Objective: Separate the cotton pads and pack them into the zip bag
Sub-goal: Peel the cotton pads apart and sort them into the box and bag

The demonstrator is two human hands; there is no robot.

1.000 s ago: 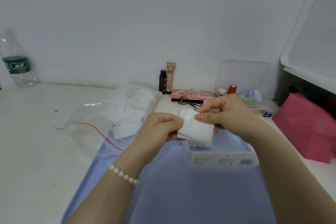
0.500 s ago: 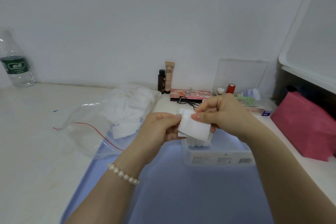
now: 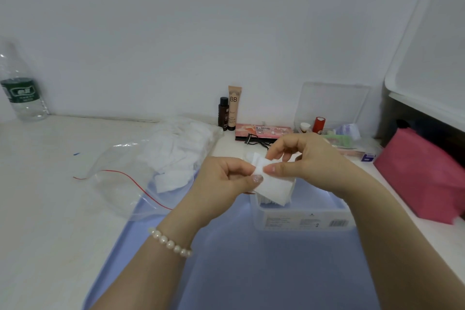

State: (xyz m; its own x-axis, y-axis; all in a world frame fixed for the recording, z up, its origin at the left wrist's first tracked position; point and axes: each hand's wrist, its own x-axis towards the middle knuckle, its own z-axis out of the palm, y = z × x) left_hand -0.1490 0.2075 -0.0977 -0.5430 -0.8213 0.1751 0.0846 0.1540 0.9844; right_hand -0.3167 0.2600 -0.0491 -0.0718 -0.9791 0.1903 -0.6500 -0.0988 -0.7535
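While both hands meet above the middle of the worktop (image 3: pixel 50 209), they hold a small stack of white cotton pads (image 3: pixel 275 187) between them. The left hand (image 3: pixel 224 181), with a pearl bracelet (image 3: pixel 171 244) on its wrist, has its fingers curled and its thumb pressed on the stack's left edge. The right hand (image 3: pixel 309 161) pinches the top pad at its upper left corner between thumb and forefinger, its other fingers loosely bent above.

Directly under the stack, a clear plastic box (image 3: pixel 304 219) sits on a blue mat (image 3: pixel 251 272) that covers the near middle of the worktop. Whether the stack touches the box cannot be told.

To the left of the hands lies the zip bag (image 3: pixel 120 184), clear with a red seal line, its mouth toward the near side and one corner overlapping the mat's left edge. Loose white pads (image 3: pixel 181 153) already fill its far end.

Along the back edge, against the wall, stand a dark bottle (image 3: pixel 223 113) and a beige tube (image 3: pixel 234 107) marked BB, side by side. Just right of them lies a pink palette (image 3: pixel 264 131), then a clear case (image 3: pixel 332 108) with small items. A water bottle (image 3: pixel 21 90) stands at the far left corner. A pink pouch (image 3: pixel 425 176) rests at the right edge.
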